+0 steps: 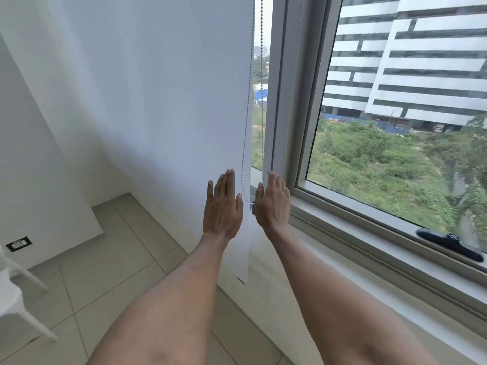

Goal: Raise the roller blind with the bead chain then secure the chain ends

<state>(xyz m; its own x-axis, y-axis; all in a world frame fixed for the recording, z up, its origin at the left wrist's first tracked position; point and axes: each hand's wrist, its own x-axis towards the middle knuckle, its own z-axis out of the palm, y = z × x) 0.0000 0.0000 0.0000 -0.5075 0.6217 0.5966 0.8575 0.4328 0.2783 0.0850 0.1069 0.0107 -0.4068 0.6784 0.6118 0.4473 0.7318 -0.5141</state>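
A white roller blind [163, 96] hangs fully down in front of the left part of the window, its bottom bar [241, 280] below sill level. Along its right edge two strands of the bead chain [261, 101] drop to a small holder [253, 206] near the sill. My left hand [222, 206] is raised flat in front of the blind, fingers straight and slightly apart, holding nothing. My right hand [272, 204] is held up the same way just right of the chain, with the strands running between the two hands. Neither hand touches the chain.
A grey-framed window [303, 101] shows a striped building and greenery outside. A dark window handle [450, 243] lies on the sill [369, 259] at the right. A white chair [18, 299] stands at the far left on the tiled floor, near a wall socket [18, 243].
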